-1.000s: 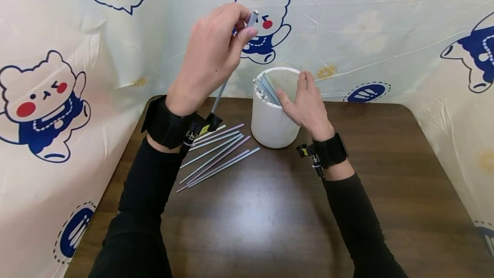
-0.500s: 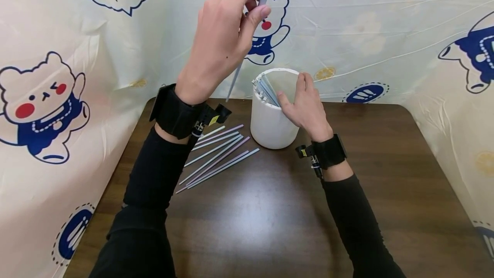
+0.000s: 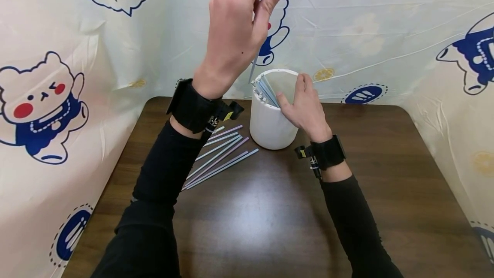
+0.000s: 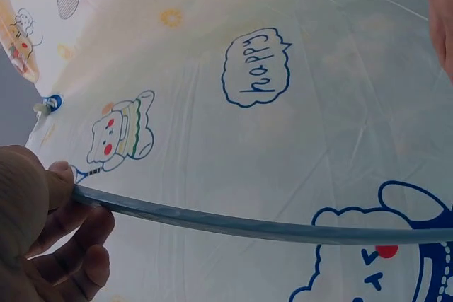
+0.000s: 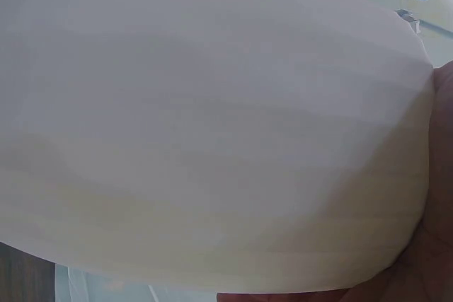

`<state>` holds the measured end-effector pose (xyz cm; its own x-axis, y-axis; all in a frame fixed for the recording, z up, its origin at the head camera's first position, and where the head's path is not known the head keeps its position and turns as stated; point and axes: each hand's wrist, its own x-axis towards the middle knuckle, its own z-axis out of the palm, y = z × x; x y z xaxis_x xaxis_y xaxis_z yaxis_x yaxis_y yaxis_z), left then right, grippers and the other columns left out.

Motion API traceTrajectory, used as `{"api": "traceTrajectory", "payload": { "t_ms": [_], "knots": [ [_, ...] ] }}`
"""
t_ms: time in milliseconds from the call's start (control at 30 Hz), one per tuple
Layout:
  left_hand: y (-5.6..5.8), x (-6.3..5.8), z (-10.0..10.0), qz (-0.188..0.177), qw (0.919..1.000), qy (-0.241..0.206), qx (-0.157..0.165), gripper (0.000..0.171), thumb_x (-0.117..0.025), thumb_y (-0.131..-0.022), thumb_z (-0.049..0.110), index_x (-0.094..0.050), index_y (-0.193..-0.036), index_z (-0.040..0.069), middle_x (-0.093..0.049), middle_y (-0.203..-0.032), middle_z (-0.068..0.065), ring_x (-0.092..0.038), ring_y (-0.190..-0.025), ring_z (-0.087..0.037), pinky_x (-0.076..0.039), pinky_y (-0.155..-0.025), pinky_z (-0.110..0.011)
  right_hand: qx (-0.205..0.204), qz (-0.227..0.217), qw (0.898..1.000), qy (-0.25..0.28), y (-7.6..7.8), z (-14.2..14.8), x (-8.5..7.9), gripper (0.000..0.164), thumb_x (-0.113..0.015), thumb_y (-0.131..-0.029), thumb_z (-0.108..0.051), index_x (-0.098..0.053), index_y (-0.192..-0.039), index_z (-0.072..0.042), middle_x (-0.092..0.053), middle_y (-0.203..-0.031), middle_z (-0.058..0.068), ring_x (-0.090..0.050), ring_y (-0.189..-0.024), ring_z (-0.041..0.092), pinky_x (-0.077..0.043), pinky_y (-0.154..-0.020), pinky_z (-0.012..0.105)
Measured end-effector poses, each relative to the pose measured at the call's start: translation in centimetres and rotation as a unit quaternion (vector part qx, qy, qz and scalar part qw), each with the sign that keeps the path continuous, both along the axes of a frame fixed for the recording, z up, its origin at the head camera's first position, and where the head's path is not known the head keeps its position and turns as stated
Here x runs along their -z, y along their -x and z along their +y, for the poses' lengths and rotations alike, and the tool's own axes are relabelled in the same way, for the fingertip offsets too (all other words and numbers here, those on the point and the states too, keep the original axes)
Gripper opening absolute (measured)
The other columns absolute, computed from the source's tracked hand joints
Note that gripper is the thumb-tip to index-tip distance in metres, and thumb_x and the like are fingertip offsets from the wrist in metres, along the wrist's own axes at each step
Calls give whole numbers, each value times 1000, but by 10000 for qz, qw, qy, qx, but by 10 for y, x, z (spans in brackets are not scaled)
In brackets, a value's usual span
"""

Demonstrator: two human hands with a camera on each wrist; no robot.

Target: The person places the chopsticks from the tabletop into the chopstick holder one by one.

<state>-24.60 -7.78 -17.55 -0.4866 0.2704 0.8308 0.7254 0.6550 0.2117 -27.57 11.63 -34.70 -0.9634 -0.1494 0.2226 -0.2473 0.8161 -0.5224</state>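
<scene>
My left hand [image 3: 239, 29] is raised up and left of a white cylindrical cup [image 3: 272, 130]. Its thumb and fingers pinch a slim grey-blue straw [image 4: 233, 224] near the upper end. The straw slants downward, its lower end by the cup's left rim in the head view. My right hand [image 3: 306, 113] grips the cup at the right side of its rim, and the cup wall [image 5: 212, 125] fills most of the right wrist view. Several pale blue straws [image 3: 266, 91] lean inside the cup against its left side.
Several blue and purple straws [image 3: 222, 169] lie fanned out on the dark wooden table [image 3: 347, 209], left of the cup and partly behind my left wrist. A printed cloth [image 3: 173, 25] with bear drawings surrounds the table at the back and sides.
My left hand has risen and moved right with the straw, bringing its lower end from above the table's back edge to the cup's rim. My right hand stays on the cup.
</scene>
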Motion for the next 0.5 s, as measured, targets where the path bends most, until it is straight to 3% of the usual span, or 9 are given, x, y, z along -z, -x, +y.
{"api": "traceTrajectory", "payload": {
  "t_ms": [267, 500],
  "knots": [
    [6, 9, 10, 165, 9994, -94, 279, 46, -45, -107, 36, -61, -130, -1, -66, -117, -17, -62, -107, -20, -48, -93, -15, -5, -95, 9999, -40, 0, 0, 0, 88, -45, -99, -52, -15, -158, 7, -18, -165, 25, -41, -139, 49, -39, -112, 63],
    [14, 18, 15, -125, 9988, -214, 434, 43, -47, -107, 33, -61, -127, -3, -65, -115, -18, -63, -104, -22, -49, -91, -16, 16, -151, 9999, -61, 0, 0, 0, 90, -45, -99, -53, -14, -159, 7, -16, -166, 25, -37, -143, 49, -36, -115, 62]
  ]
}}
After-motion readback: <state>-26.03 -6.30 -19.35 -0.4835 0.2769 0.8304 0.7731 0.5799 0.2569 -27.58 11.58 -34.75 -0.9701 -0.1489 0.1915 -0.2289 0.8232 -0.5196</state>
